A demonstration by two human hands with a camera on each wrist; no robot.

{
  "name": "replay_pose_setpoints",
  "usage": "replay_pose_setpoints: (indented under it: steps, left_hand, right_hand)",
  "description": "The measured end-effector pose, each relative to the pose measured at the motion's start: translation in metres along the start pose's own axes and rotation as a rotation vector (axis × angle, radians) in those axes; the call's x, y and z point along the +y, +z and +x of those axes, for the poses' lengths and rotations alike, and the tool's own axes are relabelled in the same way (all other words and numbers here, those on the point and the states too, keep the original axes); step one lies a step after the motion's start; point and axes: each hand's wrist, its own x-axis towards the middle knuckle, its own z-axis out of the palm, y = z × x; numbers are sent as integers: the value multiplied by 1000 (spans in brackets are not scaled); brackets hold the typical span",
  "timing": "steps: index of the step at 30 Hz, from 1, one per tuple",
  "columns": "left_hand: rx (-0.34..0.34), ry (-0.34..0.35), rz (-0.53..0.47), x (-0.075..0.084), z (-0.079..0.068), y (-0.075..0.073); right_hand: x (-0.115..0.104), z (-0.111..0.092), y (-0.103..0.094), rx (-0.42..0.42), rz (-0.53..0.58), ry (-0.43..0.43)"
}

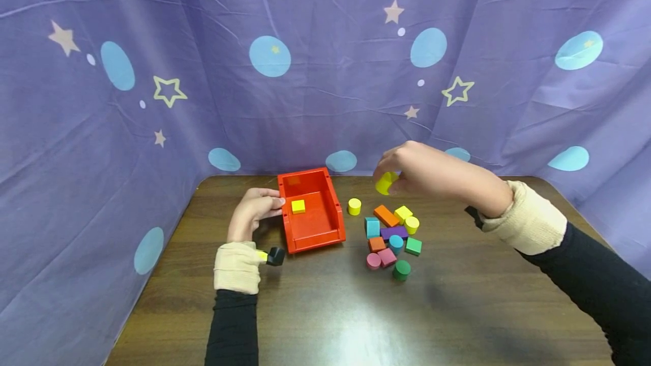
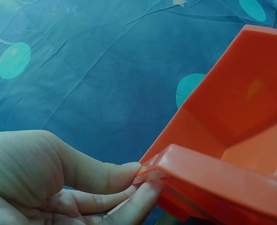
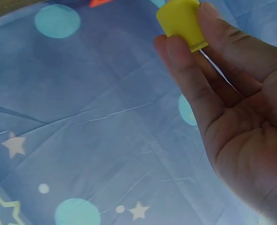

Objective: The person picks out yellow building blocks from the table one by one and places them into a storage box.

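My left hand (image 1: 256,209) pinches the left rim of a red plastic bin (image 1: 319,239), thumb on top and fingers below, as the left wrist view shows up close. One yellow block (image 1: 298,207) lies inside the bin. Raised over the far part of the table, my right hand (image 1: 419,171) holds a yellow cylinder (image 3: 181,21) between thumb and fingertips. A second yellow cylinder (image 1: 354,207) stands on the table just right of the bin. Below the right hand lies a group of coloured blocks, among them an orange block (image 1: 386,216) and a yellow cube (image 1: 403,214).
The group on the wooden table (image 1: 315,309) also has a purple block (image 1: 394,233), a blue cylinder (image 1: 395,244), a green cylinder (image 1: 402,270), a pink cylinder (image 1: 373,261) and another yellow cylinder (image 1: 411,225). A purple patterned curtain (image 1: 325,100) hangs behind the table's far edge.
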Motion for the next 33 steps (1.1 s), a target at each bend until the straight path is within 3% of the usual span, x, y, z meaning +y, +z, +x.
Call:
replay_pose_setpoints:
  steps: [9, 17, 33]
  left_hand:
    - [-5, -2, -7, 0, 0, -1]
    - [2, -3, -6, -1, 1, -1]
    - [5, -21, 4, 1, 3, 0]
  right_hand:
    - [-12, 28, -15, 19, 10, -46]
    - [-32, 51, -25, 10, 29, -33]
    - [-49, 100, -15, -64, 40, -52]
